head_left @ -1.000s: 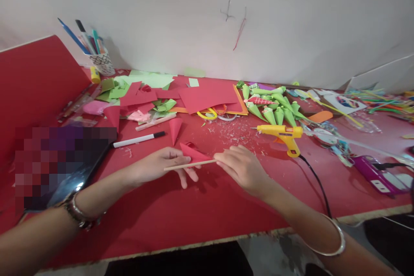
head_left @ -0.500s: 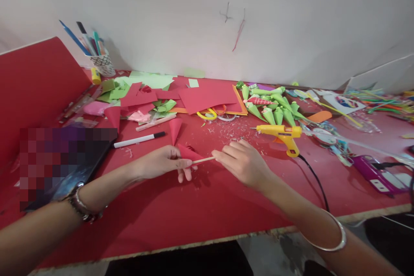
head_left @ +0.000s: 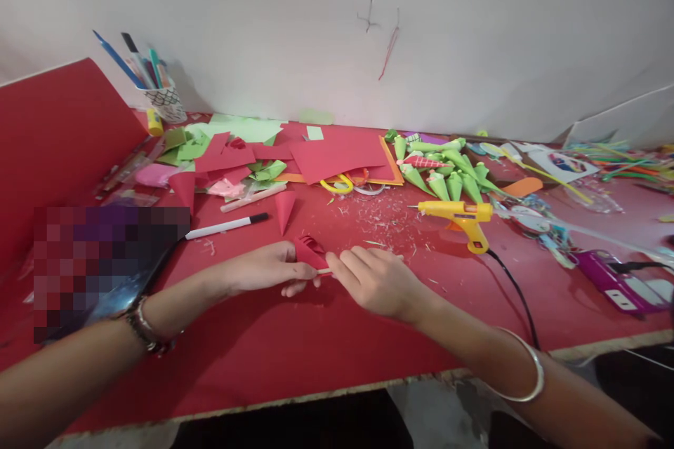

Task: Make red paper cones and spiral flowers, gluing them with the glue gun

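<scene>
Between the thumb and fingers of my left hand [head_left: 279, 269] is a red paper piece [head_left: 309, 252] with curled strips at its top. A thin pale stick [head_left: 324, 271] runs from that hand to the closed fingers of my right hand [head_left: 371, 275], which grip its other end. Most of the stick is hidden by the fingers. Behind my left hand a red paper cone [head_left: 285, 210] rests point down towards me, beside a white marker with a black cap [head_left: 226, 226].
A yellow glue gun [head_left: 460, 217] with a black cable lies right of my hands. Green paper cones [head_left: 456, 179], paper scraps [head_left: 203, 147] and red sheets [head_left: 337, 154] lie along the wall. A purple power strip [head_left: 618, 284] is at the right, a pen cup [head_left: 166, 104] back left.
My right hand has moved left along the stick, closer to my left hand, so less stick shows. The red paper in my left hand has turned, showing its curled strips.
</scene>
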Demonstrator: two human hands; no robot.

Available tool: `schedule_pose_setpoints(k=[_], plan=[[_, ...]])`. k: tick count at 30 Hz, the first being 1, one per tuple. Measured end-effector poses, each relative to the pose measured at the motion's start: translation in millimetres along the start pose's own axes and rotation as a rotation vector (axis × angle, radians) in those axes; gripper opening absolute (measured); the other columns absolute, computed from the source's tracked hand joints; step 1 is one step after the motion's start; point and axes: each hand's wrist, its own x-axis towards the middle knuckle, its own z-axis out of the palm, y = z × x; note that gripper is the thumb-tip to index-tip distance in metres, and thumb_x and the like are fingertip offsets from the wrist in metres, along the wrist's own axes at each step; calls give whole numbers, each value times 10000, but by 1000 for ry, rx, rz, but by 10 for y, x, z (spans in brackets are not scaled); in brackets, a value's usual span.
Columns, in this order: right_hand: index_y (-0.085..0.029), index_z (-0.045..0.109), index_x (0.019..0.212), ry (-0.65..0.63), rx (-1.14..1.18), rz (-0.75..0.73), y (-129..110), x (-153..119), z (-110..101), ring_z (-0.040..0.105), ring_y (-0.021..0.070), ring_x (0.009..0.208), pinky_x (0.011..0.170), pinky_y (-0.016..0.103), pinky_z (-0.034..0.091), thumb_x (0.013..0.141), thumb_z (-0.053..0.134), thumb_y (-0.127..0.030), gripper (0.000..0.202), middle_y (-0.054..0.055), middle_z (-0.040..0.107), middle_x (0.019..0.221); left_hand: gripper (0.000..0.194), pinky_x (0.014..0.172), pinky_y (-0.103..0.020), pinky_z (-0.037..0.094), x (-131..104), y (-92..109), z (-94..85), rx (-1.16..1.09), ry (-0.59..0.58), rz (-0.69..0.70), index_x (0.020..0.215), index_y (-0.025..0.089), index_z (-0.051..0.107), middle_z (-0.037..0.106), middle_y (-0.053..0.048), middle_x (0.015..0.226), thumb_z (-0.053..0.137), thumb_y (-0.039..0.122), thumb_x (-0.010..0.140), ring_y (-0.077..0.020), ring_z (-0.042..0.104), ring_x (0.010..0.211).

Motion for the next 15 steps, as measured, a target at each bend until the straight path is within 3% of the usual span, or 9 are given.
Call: schedule_pose_setpoints(k=[4,8,15], plan=[[-90,553,956,12,21,-39,-24,23,-11,465,127,596,480,268,288,877,376,-149,202,25,540,668,318,462,-221,241,19,-41,44,-146,-103,2,649,156,482,308,82,431,393,386,850,-61,239,411],[-112,556,897,-1,60,-48,-28,27,-33,461,131,588,474,273,275,874,382,-159,182,20,535,666,356,466,-227,225,-14,-37,58,-104,-168,19,611,167,385,324,68,476,348,410,867,-65,251,444],[-152,536,739,-171,306,83,-52,48,-38,493,125,577,472,262,229,904,338,-230,269,14,552,637,325,492,-215,293,-103,6,128,151,-62,152,663,162,419,369,42,560,298,360,892,-79,335,500]])
